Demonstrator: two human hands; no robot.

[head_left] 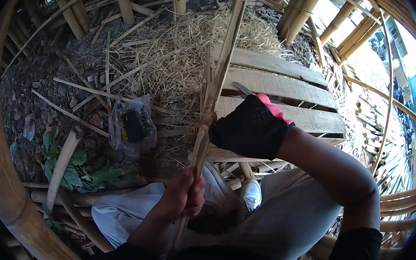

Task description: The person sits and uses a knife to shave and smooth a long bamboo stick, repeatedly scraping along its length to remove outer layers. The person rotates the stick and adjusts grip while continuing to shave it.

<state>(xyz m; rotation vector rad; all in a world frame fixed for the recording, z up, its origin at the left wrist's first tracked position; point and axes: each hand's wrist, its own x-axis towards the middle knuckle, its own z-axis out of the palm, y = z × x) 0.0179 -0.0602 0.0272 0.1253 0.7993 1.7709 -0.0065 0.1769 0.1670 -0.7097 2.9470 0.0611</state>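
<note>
A long split bamboo strip [222,67] rises from my lap toward the far side, tilted slightly right at its top. My left hand [183,193], bare, is closed around its lower part. In a black glove with pink-red fingers, my right hand [253,129] is closed in a fist just right of the strip's middle. A knife [243,88] shows only its short metal blade past the gloved fingers; the handle is hidden in the fist. Whether the glove touches the strip I cannot tell.
Beyond the strip stands a slatted wooden platform [291,85]. Pale shavings [175,53] heap behind it. A clear plastic bag [134,123] with a dark object lies left, near green leaves [73,168]. A thick bamboo pole [8,177] curves along the left; more poles [297,14] stand behind.
</note>
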